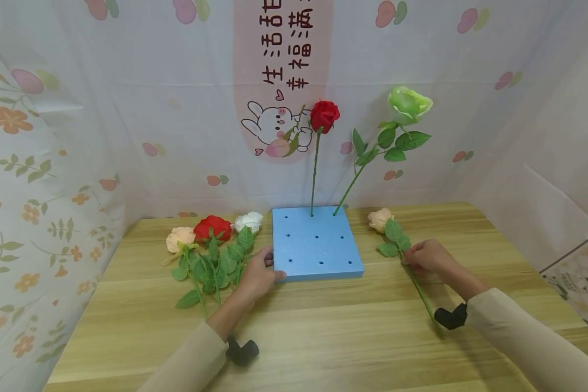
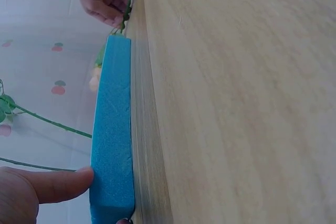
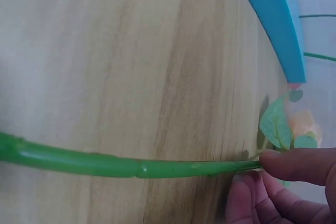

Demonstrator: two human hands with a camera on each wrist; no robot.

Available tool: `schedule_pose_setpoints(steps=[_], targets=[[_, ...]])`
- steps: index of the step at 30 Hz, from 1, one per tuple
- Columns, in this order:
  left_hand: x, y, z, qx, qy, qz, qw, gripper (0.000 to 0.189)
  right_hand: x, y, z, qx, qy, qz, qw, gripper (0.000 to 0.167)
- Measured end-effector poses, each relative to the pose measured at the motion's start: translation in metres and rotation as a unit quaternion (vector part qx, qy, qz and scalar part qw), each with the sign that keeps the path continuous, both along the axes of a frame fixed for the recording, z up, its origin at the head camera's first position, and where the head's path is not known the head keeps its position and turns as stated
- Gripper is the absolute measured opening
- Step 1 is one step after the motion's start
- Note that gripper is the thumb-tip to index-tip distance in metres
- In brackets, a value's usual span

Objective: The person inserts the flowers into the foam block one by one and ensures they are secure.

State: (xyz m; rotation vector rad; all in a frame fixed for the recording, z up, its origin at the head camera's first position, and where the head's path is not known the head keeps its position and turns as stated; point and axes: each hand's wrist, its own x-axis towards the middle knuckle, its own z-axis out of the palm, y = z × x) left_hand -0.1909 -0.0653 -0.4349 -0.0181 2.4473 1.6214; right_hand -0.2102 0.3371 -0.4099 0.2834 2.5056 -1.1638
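A blue foam block (image 1: 316,247) with rows of small holes lies on the table. My left hand (image 1: 258,276) holds it by its near left corner, the thumb (image 2: 65,184) against one edge. A red rose (image 1: 325,116) and a green rose (image 1: 409,104) stand in holes along its far edge, the green one leaning right. To the right, my right hand (image 1: 428,257) pinches the green stem (image 3: 157,168) of a peach rose (image 1: 380,219) just below its leaves. That flower's head points away from me, near the tabletop.
Left of the block lie another peach rose (image 1: 180,238), a larger red rose (image 1: 212,228) and a white rose (image 1: 248,222), their leafy stems crossing under my left forearm. A patterned cloth (image 1: 191,109) hangs behind the wooden table (image 1: 323,337).
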Motion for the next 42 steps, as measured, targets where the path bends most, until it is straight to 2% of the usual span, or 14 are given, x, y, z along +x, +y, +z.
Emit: schedule_pose_setpoints(steps=[6, 11, 18, 22, 26, 30, 35, 42], targets=[[0.0, -0.001, -0.001, 0.0, 0.01, 0.0, 1.0, 0.072, 0.0, -0.003, 0.001, -0.001, -0.003, 0.001, 1.0, 0.028], [0.0, -0.001, 0.0, 0.003, 0.008, -0.001, 1.0, 0.072, 0.0, -0.004, 0.002, -0.001, -0.004, 0.007, 1.0, 0.032], [0.0, -0.001, 0.0, 0.005, 0.002, -0.002, 1.0, 0.074, 0.003, -0.002, 0.007, -0.044, -0.015, 0.031, 0.9984, 0.038], [0.001, -0.001, 0.002, 0.005, 0.003, -0.002, 1.0, 0.073, 0.003, 0.002, 0.009, -0.11, -0.02, 0.024, 0.9934, 0.034], [0.001, -0.001, 0.003, 0.001, 0.002, -0.001, 1.0, 0.073, 0.002, 0.008, 0.012, -0.191, -0.027, 0.011, 0.9811, 0.026], [0.001, -0.001, 0.003, 0.001, 0.001, 0.0, 1.0, 0.073, 0.003, 0.01, 0.018, -0.235, -0.022, 0.014, 0.9716, 0.018], [0.001, 0.0, 0.002, 0.002, 0.002, 0.001, 1.0, 0.073, 0.007, 0.006, 0.028, -0.251, -0.008, 0.022, 0.9678, 0.017], [0.001, 0.0, 0.001, -0.004, 0.005, 0.001, 1.0, 0.072, 0.017, -0.006, 0.04, -0.232, 0.034, 0.051, 0.9707, 0.021]])
